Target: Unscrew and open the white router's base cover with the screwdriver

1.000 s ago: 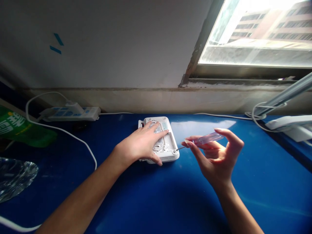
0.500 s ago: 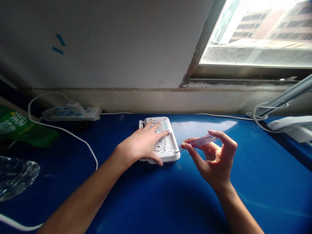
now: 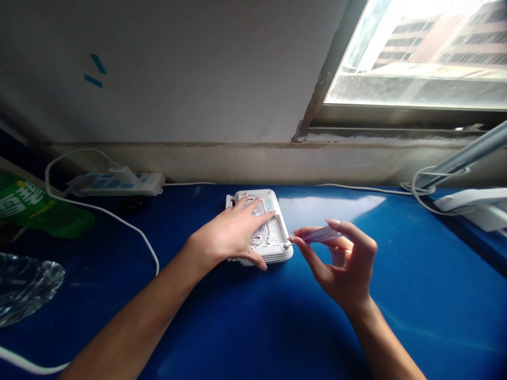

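Observation:
A white vented box like a router (image 3: 273, 232) lies bottom-up on the blue table (image 3: 253, 322). My left hand (image 3: 229, 235) rests flat on its top with fingers spread, thumb against the near edge. My right hand (image 3: 338, 261) pinches a small screwdriver with a clear pinkish handle (image 3: 322, 235). Its metal tip touches the box's near right corner, at a screw hole.
A white power strip (image 3: 119, 183) with a plug and white cable (image 3: 119, 224) lies at the back left. A green bottle (image 3: 35, 208) and clear crumpled plastic (image 3: 24, 285) sit at the left. A lamp base and arm (image 3: 471, 203) stand at the right under the window.
My right hand has moved left and lower, bringing the screwdriver tip from beside the box onto its near right corner. The left hand has stayed on the box.

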`<act>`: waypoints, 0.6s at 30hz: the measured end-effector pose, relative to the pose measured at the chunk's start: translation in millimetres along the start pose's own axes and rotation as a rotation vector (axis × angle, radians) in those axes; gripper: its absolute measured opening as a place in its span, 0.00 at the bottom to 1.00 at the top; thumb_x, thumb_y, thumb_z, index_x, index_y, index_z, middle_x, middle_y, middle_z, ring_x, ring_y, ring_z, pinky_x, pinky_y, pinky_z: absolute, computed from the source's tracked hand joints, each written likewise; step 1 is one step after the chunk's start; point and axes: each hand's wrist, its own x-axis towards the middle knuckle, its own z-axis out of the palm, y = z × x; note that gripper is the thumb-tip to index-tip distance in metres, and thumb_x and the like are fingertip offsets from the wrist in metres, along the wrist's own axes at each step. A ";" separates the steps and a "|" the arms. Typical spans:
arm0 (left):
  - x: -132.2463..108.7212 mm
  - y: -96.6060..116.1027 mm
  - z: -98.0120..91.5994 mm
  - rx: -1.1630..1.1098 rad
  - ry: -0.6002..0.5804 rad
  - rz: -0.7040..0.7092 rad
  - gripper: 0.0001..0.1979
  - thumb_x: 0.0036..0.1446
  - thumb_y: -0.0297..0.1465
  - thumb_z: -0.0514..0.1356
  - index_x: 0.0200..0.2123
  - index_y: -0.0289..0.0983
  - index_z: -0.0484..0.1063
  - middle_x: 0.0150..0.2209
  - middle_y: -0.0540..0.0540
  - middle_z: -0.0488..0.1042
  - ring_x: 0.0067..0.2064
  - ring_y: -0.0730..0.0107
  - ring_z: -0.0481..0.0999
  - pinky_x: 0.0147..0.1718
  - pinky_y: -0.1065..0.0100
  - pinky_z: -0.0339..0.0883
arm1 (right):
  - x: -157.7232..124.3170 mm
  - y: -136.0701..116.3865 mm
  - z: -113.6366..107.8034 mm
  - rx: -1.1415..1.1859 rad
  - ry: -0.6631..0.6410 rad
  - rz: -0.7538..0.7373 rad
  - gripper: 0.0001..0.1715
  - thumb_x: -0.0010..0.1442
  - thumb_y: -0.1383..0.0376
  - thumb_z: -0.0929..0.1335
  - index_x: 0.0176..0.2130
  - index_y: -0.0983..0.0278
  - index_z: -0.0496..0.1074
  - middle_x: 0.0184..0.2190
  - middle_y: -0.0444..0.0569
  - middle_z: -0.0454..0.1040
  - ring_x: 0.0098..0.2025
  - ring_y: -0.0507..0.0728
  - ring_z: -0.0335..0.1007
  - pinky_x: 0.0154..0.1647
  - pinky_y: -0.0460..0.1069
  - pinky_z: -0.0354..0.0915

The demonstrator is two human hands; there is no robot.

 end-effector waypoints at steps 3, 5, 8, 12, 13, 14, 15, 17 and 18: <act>-0.8 1.0 -1.5 -0.012 0.008 0.000 0.58 0.51 0.61 0.70 0.77 0.47 0.52 0.78 0.33 0.47 0.78 0.33 0.43 0.70 0.39 0.55 | 0.0 -1.1 2.0 -0.001 0.003 0.027 0.46 0.58 0.80 0.77 0.66 0.55 0.62 0.42 0.43 0.79 0.38 0.59 0.86 0.42 0.57 0.86; -1.2 1.8 -1.9 -0.003 0.005 -0.007 0.57 0.52 0.58 0.72 0.77 0.48 0.52 0.79 0.34 0.47 0.78 0.33 0.44 0.70 0.39 0.55 | 0.0 -1.1 3.0 0.003 -0.003 0.047 0.45 0.59 0.79 0.77 0.66 0.55 0.62 0.42 0.43 0.79 0.38 0.58 0.86 0.42 0.56 0.86; -1.5 2.2 -1.5 -0.002 0.002 -0.012 0.57 0.51 0.56 0.73 0.77 0.48 0.52 0.79 0.35 0.46 0.78 0.32 0.44 0.69 0.38 0.55 | -0.7 -0.4 4.4 0.009 -0.003 0.088 0.45 0.59 0.78 0.77 0.66 0.54 0.60 0.43 0.42 0.79 0.38 0.57 0.86 0.41 0.54 0.85; -1.8 1.2 -0.2 -0.003 0.013 0.000 0.57 0.51 0.57 0.72 0.77 0.47 0.52 0.78 0.34 0.48 0.78 0.32 0.44 0.69 0.39 0.56 | -2.4 0.5 6.3 -0.004 0.052 0.115 0.46 0.58 0.78 0.78 0.66 0.52 0.60 0.44 0.41 0.77 0.38 0.58 0.86 0.42 0.55 0.85; -1.9 1.3 -0.1 -0.005 0.015 0.002 0.57 0.51 0.58 0.72 0.77 0.47 0.52 0.78 0.34 0.48 0.78 0.32 0.45 0.69 0.39 0.56 | -2.8 0.5 6.7 -0.012 0.060 0.110 0.46 0.58 0.78 0.78 0.66 0.53 0.61 0.44 0.41 0.77 0.38 0.58 0.86 0.41 0.55 0.85; -2.0 1.7 -0.2 -0.007 0.020 0.001 0.57 0.52 0.59 0.71 0.77 0.47 0.53 0.78 0.34 0.48 0.78 0.33 0.45 0.69 0.39 0.57 | -3.1 0.4 7.0 -0.021 0.064 0.103 0.46 0.58 0.78 0.78 0.66 0.53 0.61 0.44 0.42 0.76 0.38 0.57 0.86 0.41 0.55 0.85; -1.9 2.7 -0.5 -0.011 0.027 -0.001 0.56 0.53 0.60 0.70 0.77 0.47 0.54 0.78 0.34 0.50 0.78 0.33 0.47 0.69 0.40 0.57 | -3.3 0.3 7.2 -0.030 0.066 0.096 0.46 0.58 0.78 0.78 0.66 0.53 0.61 0.44 0.42 0.76 0.37 0.57 0.86 0.40 0.55 0.85; -1.4 6.2 -0.9 -0.013 0.055 -0.006 0.50 0.58 0.60 0.66 0.75 0.45 0.58 0.76 0.32 0.55 0.76 0.34 0.52 0.68 0.41 0.61 | -3.5 -0.1 7.4 -0.043 0.065 0.084 0.46 0.58 0.77 0.78 0.65 0.54 0.61 0.43 0.41 0.76 0.36 0.57 0.86 0.39 0.54 0.85; -0.8 8.6 -0.8 -0.007 0.081 -0.011 0.45 0.61 0.60 0.63 0.74 0.44 0.61 0.74 0.32 0.59 0.75 0.34 0.56 0.66 0.41 0.62 | -3.5 -0.3 7.5 -0.048 0.062 0.082 0.45 0.59 0.77 0.78 0.65 0.54 0.61 0.42 0.41 0.77 0.36 0.57 0.86 0.39 0.54 0.85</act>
